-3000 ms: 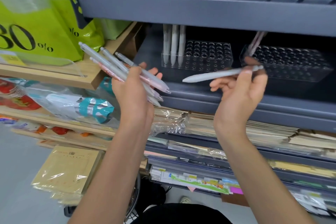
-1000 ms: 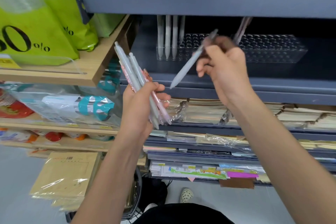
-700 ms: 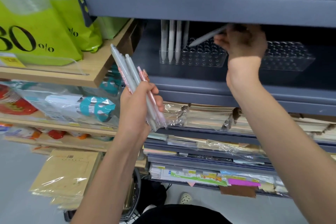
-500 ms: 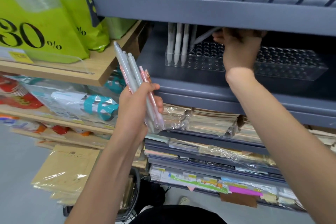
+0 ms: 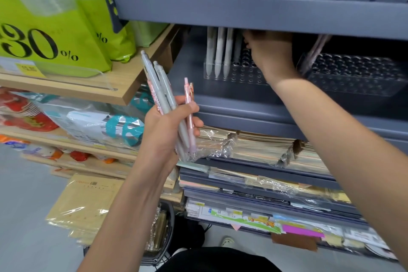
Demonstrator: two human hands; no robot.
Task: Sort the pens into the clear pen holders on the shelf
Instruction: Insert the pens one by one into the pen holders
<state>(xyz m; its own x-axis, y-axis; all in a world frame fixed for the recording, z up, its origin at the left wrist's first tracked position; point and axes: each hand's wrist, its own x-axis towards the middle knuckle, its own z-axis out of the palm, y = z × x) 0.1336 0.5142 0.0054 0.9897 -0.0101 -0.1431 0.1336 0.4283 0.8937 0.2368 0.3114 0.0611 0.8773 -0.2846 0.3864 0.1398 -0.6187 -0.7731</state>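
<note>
My left hand (image 5: 170, 127) grips a bunch of several grey and pink pens (image 5: 164, 97), tips down, in front of the grey shelf. On the shelf stands a clear pen holder (image 5: 240, 77) with three white pens (image 5: 218, 51) upright in its left holes. My right hand (image 5: 270, 56) reaches over that holder, its fingers curled at the top of a grey pen (image 5: 237, 51) that stands upright beside the white ones. The fingertips are partly hidden under the upper shelf edge. A second clear holder (image 5: 355, 83) to the right has pink pens (image 5: 313, 55) leaning at its left end.
The upper grey shelf edge (image 5: 254, 13) hangs low over the holders. Stacks of wrapped notebooks (image 5: 254, 146) fill the shelves below. A wooden shelf (image 5: 92, 88) with green bags (image 5: 55, 35) is at the left, and wrapped envelopes (image 5: 81, 207) lie lower left.
My right hand carried one grey pen from in front of the shelf up into the left holder, where the pen went from tilted to upright. My left hand tilted its bunch more upright.
</note>
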